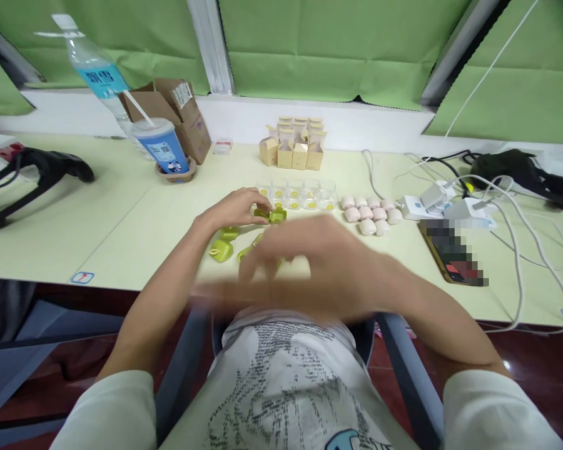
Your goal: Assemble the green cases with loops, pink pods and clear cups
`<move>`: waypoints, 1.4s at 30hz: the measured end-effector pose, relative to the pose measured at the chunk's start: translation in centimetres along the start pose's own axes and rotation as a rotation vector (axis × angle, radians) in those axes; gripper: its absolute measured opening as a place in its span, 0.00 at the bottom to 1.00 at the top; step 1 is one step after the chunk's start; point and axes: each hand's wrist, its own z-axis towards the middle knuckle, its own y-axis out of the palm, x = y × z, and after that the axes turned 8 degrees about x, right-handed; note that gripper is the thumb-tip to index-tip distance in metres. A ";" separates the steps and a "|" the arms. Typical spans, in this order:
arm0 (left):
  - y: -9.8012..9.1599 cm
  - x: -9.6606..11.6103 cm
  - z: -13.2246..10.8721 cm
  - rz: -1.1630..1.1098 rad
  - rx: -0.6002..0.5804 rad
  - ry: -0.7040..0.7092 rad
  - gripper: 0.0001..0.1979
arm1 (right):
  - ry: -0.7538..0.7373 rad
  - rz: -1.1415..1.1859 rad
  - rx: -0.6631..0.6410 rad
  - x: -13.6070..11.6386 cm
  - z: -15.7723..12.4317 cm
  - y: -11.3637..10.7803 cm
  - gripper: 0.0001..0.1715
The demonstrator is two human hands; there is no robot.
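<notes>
My left hand [240,207] reaches over the table, its thumb and fingers closed around a small yellow-green plastic piece [261,214]. Touching or close beside this is another yellow-green piece [278,215] with an open, petal-like shape. Nearer to me lie several more, among them a rounded yellow-green case [222,250] with a loop. My right hand [321,265] is smeared by motion above the front of the table and hides part of them. Whether its fingers hold anything cannot be seen. Behind the green pieces stand rows of clear plastic cups [295,194] with yellow spots at the bottom.
Several pale pink rounded cases [366,214] sit right of the cups, near a phone [450,253] and a power strip [415,207] with cables. Small cardboard boxes [293,150] stand at the back. Leftward are a blue drink cup [164,150], bottle [98,72] and carton [194,125].
</notes>
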 end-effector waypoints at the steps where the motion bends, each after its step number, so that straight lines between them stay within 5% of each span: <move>1: 0.1 0.0 0.0 -0.006 -0.063 0.013 0.11 | -0.060 0.017 0.000 -2.2 -1.2 0.5 0.09; 3: 0.1 -0.1 0.2 0.028 -0.243 0.050 0.12 | -0.276 0.005 0.010 -5.0 -3.8 1.9 0.05; 6: -0.1 -0.2 0.5 0.107 -0.313 0.053 0.14 | -0.363 -0.106 0.121 -5.8 -7.1 3.7 0.10; 9: -0.3 -0.2 0.5 0.102 -0.308 0.063 0.16 | -0.187 -0.179 0.249 -4.7 -9.0 3.9 0.18; 13: -0.4 0.1 0.3 0.085 -0.270 0.060 0.16 | -0.067 -0.179 0.251 -2.4 -9.0 2.6 0.21; 17: 0.1 -0.4 0.3 0.146 -0.011 0.001 0.16 | 0.048 -0.560 0.211 2.1 -7.6 1.8 0.27; 21: 1.2 -2.9 1.1 0.187 0.243 -0.083 0.20 | 0.270 -0.736 0.035 6.6 -7.5 1.8 0.20; 27: 2.1 -6.1 3.3 0.037 0.025 -0.142 0.23 | 0.350 -0.558 -0.055 8.4 -7.8 2.0 0.22; 33: 2.6 -5.9 3.3 0.069 0.026 -0.127 0.18 | 0.468 -0.637 -0.137 9.3 -7.0 3.6 0.30; 42: 2.8 -6.4 3.2 0.048 0.074 -0.162 0.16 | 0.555 -0.542 -0.214 10.0 -6.9 4.1 0.29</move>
